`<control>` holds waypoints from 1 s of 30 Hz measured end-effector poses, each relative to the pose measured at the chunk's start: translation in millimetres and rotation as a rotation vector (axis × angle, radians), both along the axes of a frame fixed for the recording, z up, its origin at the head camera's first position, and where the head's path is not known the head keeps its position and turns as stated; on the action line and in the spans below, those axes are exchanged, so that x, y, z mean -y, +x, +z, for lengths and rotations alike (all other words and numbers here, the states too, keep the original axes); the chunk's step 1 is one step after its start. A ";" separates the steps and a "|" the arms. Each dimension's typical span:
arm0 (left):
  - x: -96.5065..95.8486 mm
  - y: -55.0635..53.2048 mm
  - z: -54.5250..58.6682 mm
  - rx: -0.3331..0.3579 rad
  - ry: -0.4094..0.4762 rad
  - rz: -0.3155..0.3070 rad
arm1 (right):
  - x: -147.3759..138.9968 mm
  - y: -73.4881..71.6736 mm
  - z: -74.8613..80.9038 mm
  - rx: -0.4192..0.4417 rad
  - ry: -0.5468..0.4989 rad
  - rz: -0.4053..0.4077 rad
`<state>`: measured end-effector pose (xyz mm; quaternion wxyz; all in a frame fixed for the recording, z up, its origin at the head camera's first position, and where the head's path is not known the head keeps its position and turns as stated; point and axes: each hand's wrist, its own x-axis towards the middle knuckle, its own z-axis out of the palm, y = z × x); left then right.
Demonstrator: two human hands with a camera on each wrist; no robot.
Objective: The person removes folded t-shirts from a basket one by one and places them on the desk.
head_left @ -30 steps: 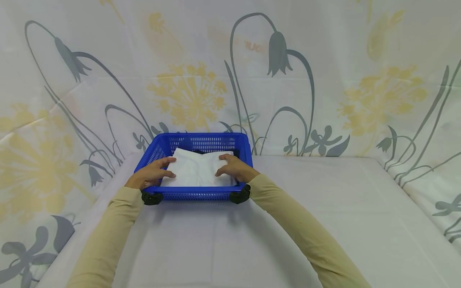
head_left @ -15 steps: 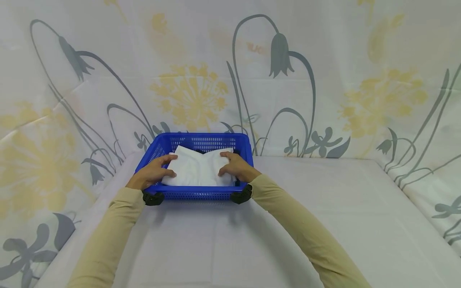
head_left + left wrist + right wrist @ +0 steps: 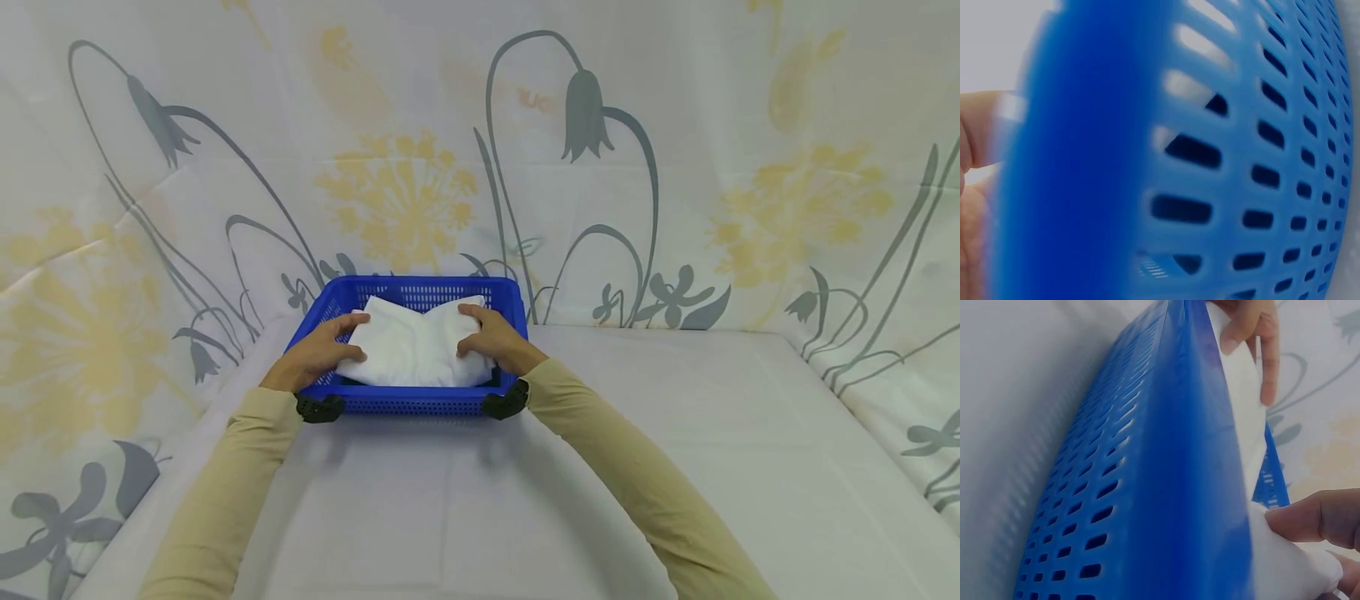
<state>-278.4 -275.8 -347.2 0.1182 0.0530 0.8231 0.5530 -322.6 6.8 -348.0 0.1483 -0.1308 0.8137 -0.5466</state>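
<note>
A folded white cloth [image 3: 412, 346] is held between the two hands at the mouth of a blue plastic basket [image 3: 416, 393]. My left hand [image 3: 318, 350] pinches its left side, thumb toward me and fingers on the far side. My right hand [image 3: 495, 340] grips the opposite side the same way. In the right wrist view, the right thumb [image 3: 1297, 519] presses into the cloth, which bulges above the basket rim. The left wrist view is mostly filled by the slotted basket wall [image 3: 1235, 187]. Fingertips under the cloth are hidden.
Something dark shows inside the basket, below the cloth's lower edge. The basket stands on a white-covered table [image 3: 675, 467], close to a flower-patterned curtain [image 3: 697, 167] behind it. Black wrist cameras [image 3: 321, 408] sit just in front of the basket's near rim.
Both hands have risen slightly, bringing the cloth up with them. Its top edge now stands higher inside the basket, and its lower edge has come up off the near rim. The basket stays put.
</note>
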 end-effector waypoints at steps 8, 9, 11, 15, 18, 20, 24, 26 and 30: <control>3.0 0.6 2.5 -0.007 0.081 -0.033 | -0.9 -0.4 5.6 -0.011 -0.014 0.018; 3.2 0.6 2.5 -0.009 0.087 -0.036 | -1.0 -0.2 6.3 -0.009 -0.016 0.020; 3.6 0.4 2.5 -0.010 0.100 -0.037 | -1.1 -0.1 6.9 -0.008 -0.008 0.019; 3.3 1.1 3.0 -0.019 0.102 -0.023 | -1.0 -1.2 4.5 0.001 0.007 0.011; 2.1 2.2 4.4 -0.027 0.087 -0.004 | -1.5 -1.8 2.8 0.011 0.008 0.008; 2.0 2.6 4.7 -0.035 0.074 0.003 | -1.4 -1.7 1.7 0.031 0.009 0.016; 2.3 2.4 2.3 -0.044 0.055 -0.005 | -0.2 -3.4 -5.1 0.091 0.035 0.034; 1.8 2.3 0.8 -0.044 0.054 -0.010 | 0.3 -3.3 -8.1 0.120 0.051 0.035; 0.6 2.1 -0.3 -0.046 0.052 -0.003 | 1.0 -1.9 -10.0 0.157 0.082 0.032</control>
